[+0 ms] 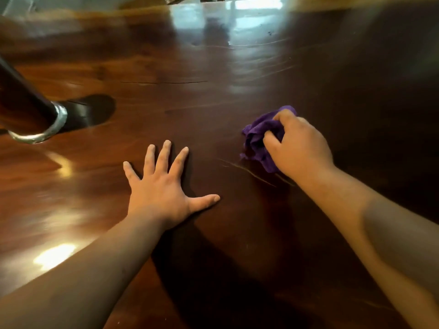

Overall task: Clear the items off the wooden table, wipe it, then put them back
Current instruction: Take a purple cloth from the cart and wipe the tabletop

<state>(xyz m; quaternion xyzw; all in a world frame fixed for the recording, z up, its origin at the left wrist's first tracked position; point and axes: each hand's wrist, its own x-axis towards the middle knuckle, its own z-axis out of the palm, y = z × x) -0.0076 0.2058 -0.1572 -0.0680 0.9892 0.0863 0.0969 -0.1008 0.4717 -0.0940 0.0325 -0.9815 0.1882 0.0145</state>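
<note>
- Head cam looks down at the wooden table (213, 96), dark and glossy with glare on the far side, and bare wherever I can see it.
- My right hand (297, 146) is closed around a bunched-up purple cloth (256, 136), pressing it on the table right of centre.
- My left hand (161, 188) is flat on the wood, fingers spread wide, holding nothing, near the cloth but apart from it.
- The cloth looks soft, light and floppy, so I'd say gripping the wad from the top works best; loose edges would just drag.
- At the far left there's a dark post with a metal ring (40, 129). Can't tell what it belongs to.
- Looks like I'm mid-wipe, with putting the stuff back yet to come.
</note>
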